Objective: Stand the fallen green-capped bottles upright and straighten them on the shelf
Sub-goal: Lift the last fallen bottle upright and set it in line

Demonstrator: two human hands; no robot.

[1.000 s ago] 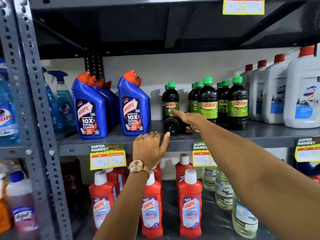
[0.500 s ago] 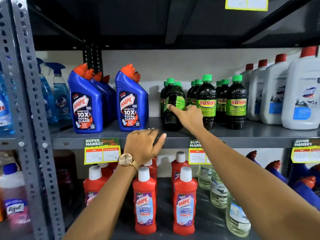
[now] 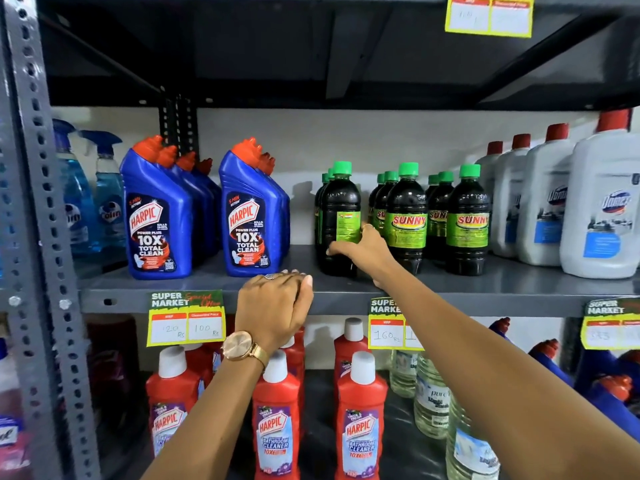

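Note:
Dark bottles with green caps and green SUNNY labels stand in three rows on the grey middle shelf [image 3: 519,292]. The front bottle of the left row [image 3: 339,206] stands upright with its label turned sideways. My right hand [image 3: 363,249] grips its lower body from the right. The middle row's front bottle [image 3: 406,216] and the right row's front bottle [image 3: 468,220] stand upright with labels facing out. My left hand [image 3: 275,306] rests on the shelf's front edge, fingers together, holding no bottle.
Blue Harpic bottles [image 3: 157,216] stand left of the green-capped rows, white red-capped bottles [image 3: 602,209] to the right. Red Harpic bottles [image 3: 360,420] and clear bottles fill the lower shelf. A perforated grey upright [image 3: 41,237] bounds the left. Price tags hang on the shelf edge.
The bottle that lay on its side at the front of the left row has been lifted upright by my right hand. My left hand stayed on the shelf edge.

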